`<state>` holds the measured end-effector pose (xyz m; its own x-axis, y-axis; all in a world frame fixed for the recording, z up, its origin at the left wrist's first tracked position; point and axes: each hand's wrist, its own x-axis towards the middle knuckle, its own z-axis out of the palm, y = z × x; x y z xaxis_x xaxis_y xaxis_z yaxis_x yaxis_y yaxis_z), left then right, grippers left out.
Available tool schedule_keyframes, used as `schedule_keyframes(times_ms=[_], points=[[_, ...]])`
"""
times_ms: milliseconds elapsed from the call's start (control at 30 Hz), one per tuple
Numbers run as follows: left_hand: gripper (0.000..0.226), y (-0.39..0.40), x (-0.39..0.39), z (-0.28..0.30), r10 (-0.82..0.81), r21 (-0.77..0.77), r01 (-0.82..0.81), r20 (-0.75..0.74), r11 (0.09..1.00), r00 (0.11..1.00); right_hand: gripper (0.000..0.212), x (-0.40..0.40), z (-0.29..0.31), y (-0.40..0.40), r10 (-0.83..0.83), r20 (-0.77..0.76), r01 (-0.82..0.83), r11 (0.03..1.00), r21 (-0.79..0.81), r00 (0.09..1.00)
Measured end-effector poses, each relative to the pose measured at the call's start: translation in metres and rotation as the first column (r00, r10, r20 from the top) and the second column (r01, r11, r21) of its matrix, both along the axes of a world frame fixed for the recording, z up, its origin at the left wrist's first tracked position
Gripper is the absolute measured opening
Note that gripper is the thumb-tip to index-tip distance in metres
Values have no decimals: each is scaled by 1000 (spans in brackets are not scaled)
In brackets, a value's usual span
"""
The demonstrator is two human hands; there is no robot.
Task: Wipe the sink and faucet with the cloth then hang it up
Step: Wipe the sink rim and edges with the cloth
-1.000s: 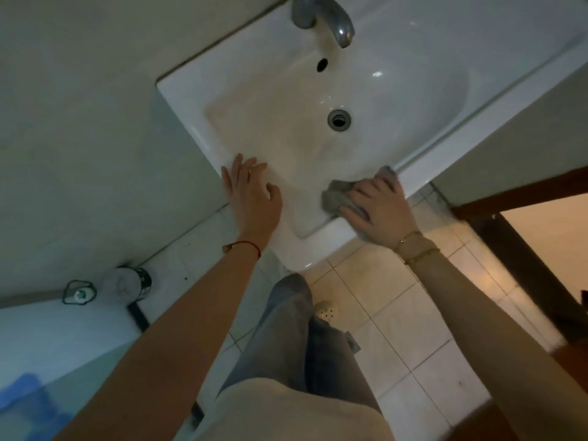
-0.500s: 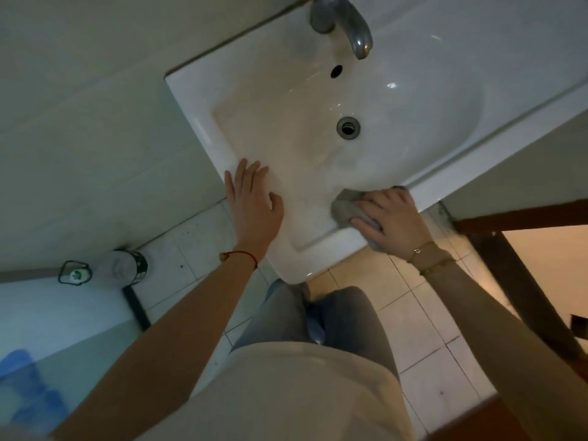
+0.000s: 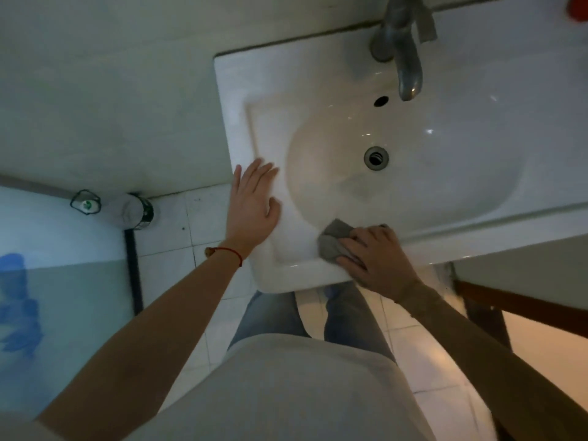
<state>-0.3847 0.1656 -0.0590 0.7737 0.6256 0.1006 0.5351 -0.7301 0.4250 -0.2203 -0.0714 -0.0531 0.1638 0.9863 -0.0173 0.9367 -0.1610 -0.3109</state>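
In the head view, the right hand (image 3: 378,259) holds the grey cloth (image 3: 334,241) bunched under its curled fingers and presses it on the front rim of the white sink (image 3: 445,173), near the bowl. The left hand (image 3: 253,202) lies flat with straight fingers on the left rim. The metal faucet (image 3: 404,52) stands behind the bowl, well apart from both hands.
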Motion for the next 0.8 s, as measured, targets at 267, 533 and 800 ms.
schedule_keyframes(times_ms=[267, 533, 800], points=[[57, -2, 3, 2, 9, 12, -9, -11, 1000, 1000, 36, 66, 2, -17, 43, -92, -46, 999, -29, 995], [57, 29, 34, 16, 281, 50, -286, 91, 957, 956, 45, 85, 28, 158, -85, -61, 99, 958, 268, 994], [67, 82, 57, -4, 471, 48, -471, 3, 881, 882, 40, 87, -10, 339, -50, 366, -69, 950, 305, 929]])
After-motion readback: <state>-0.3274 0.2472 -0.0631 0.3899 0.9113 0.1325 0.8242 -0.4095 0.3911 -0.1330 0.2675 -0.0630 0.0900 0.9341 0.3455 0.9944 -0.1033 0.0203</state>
